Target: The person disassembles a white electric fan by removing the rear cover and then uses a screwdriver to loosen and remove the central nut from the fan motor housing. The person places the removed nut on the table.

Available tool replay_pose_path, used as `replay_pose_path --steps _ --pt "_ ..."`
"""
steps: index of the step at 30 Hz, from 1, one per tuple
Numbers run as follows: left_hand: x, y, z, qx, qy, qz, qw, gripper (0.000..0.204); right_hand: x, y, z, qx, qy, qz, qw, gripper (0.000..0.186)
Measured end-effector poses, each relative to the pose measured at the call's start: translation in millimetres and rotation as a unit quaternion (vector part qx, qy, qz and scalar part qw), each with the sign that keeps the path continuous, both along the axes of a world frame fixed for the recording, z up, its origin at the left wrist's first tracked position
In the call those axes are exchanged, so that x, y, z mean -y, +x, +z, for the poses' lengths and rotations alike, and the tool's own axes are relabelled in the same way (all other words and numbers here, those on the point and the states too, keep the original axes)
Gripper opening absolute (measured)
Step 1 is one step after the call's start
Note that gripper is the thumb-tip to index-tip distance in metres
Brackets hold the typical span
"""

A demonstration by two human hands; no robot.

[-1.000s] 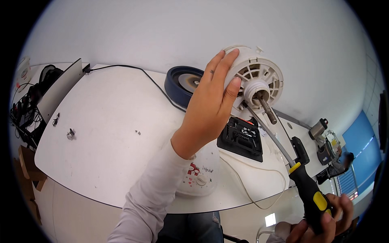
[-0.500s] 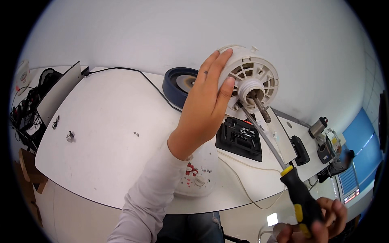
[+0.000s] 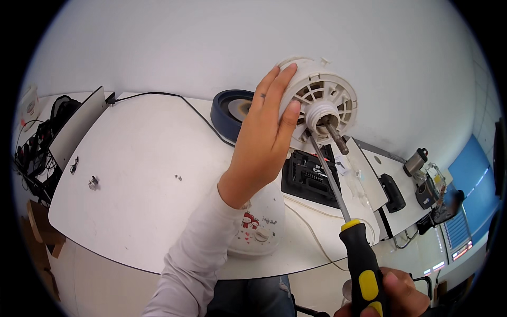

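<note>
My left hand [image 3: 264, 134] grips the side of a white, slotted plastic motor housing [image 3: 331, 96], fingers over its rim, with a metal shaft [image 3: 337, 138] protruding from the threaded hub. At lower right my right hand [image 3: 398, 293] is wrapped round the black and yellow handle of a long screwdriver [image 3: 358, 258], whose tip reaches into the housing just below and left of the hub. Behind my left hand lies a dark blue round wheel-like part [image 3: 224, 113]. A white base with red cartoon print [image 3: 256, 232] lies under my left forearm.
The white table [image 3: 121, 201] carries an open black bit case [image 3: 311, 177], cables and small metal parts [image 3: 93, 183]. A low partition [image 3: 76, 129] and tangled black gear are left. A steel flask [image 3: 415, 162] stands on the right desk, near a seated person [image 3: 442, 211] in stripes.
The housing and my left hand have shifted slightly left. The screwdriver handle has swung left, its shaft now steeper, and my right hand has moved left with it.
</note>
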State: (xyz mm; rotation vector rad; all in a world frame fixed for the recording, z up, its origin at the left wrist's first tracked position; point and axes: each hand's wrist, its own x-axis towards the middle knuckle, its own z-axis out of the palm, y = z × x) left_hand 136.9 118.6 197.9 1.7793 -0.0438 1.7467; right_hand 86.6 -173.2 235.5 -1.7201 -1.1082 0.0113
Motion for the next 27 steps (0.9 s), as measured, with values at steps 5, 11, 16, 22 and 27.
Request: replay_pose_path --steps 5,11,16,22,27 --pt "8.5 1.8 3.8 0.008 -0.021 -0.035 0.999 0.043 -15.8 31.0 -10.4 0.516 0.072 0.109 0.847 0.050" --pt "9.9 4.5 2.3 0.003 -0.021 -0.018 1.000 0.043 -20.8 37.8 2.3 0.537 0.069 0.123 0.832 0.042" --pt "-2.9 -20.0 -0.8 -0.007 -0.034 0.046 0.998 0.043 -19.1 19.0 17.8 0.160 -0.097 0.162 0.969 0.053" --pt "13.7 1.9 2.6 -0.001 -0.050 0.023 0.998 0.043 -19.3 20.1 13.1 0.368 -0.023 0.113 0.923 0.042" --pt "12.2 -2.7 2.0 -0.010 -0.073 0.049 0.996 0.042 -30.3 49.4 0.7 0.536 0.102 0.190 0.816 0.033"
